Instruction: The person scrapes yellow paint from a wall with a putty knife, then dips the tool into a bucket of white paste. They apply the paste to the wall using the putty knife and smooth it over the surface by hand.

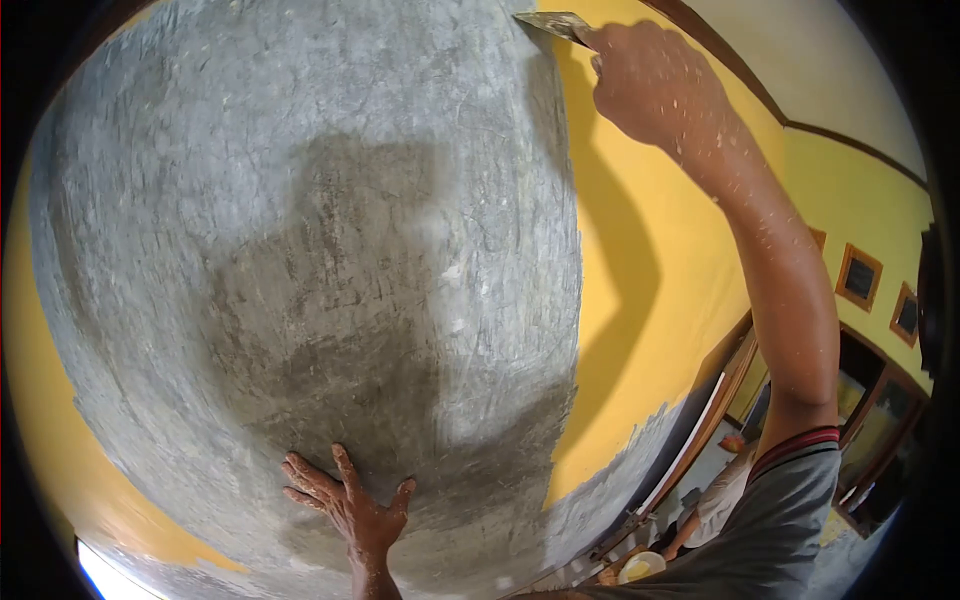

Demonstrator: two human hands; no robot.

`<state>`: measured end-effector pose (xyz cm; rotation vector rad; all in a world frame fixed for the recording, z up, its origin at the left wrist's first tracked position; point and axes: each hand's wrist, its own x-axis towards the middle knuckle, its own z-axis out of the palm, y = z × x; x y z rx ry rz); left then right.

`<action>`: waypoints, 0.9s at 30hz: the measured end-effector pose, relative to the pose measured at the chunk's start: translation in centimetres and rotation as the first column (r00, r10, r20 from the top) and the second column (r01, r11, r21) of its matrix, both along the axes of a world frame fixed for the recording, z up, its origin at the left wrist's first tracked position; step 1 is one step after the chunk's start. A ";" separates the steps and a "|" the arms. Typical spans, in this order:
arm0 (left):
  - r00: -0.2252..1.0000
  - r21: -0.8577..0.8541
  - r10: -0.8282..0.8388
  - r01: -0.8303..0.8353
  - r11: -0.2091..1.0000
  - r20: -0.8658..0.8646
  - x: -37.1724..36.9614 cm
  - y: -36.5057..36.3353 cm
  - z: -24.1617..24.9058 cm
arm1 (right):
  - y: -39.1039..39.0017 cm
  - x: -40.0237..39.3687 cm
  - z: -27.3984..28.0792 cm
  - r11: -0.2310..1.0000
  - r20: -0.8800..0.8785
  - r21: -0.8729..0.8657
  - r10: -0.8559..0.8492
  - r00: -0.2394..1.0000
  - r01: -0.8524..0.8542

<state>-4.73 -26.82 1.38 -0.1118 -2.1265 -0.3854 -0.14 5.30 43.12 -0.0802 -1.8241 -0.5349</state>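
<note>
While the right hand (650, 85) is raised high with its fingers closed around the handle of a scraper (552, 24), the blade meets the wall at the top right edge of the scraped grey patch (300, 250), just where grey gives way to yellow paint (640, 270). The left hand (350, 505) lies flat and open at the lower edge of that patch, fingers spread, holding nothing, seemingly bracing the body. Both hands and the right forearm are flecked with pale paint chips.

Judging by the wall, the job looks well advanced: a broad stretch is already down to bare grey plaster, darker in the middle below the blade. Yellow paint remains in a band to the right of the patch, running up toward the brown trim (760, 95), and in a strip to the left of it and below the left hand. Well to the right of the patch, framed pictures (860, 277) hang on a farther yellow wall.
</note>
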 end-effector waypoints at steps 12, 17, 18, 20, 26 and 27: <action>0.998 -0.051 0.056 -0.057 0.997 -0.017 -0.1 0.1 -0.2 | -3.4 2.0 2.5 0.975 0.085 -0.137 -0.162 0.983 0.173; 0.998 -0.051 0.052 -0.053 0.997 -0.027 -0.1 0.0 -0.1 | -3.6 1.8 3.8 0.948 0.109 -0.277 -0.129 0.986 0.155; 0.998 -0.049 0.051 -0.052 0.997 -0.026 -0.1 -0.1 -0.1 | -3.4 1.7 3.5 0.949 0.109 -0.275 -0.130 0.985 0.155; 0.999 -0.043 0.040 -0.040 0.998 -0.014 -0.1 0.0 -0.2 | -3.1 1.5 2.9 0.965 0.093 -0.163 -0.191 0.977 0.205; 0.999 -0.006 -0.003 0.002 1.000 -0.043 -0.1 0.1 0.0 | -2.1 0.9 2.0 0.964 0.083 -0.181 -0.180 0.980 0.193; 0.999 -0.002 -0.002 0.002 1.000 -0.043 -0.1 0.2 0.0 | -2.2 0.9 2.5 0.965 0.082 -0.177 -0.180 0.980 0.193</action>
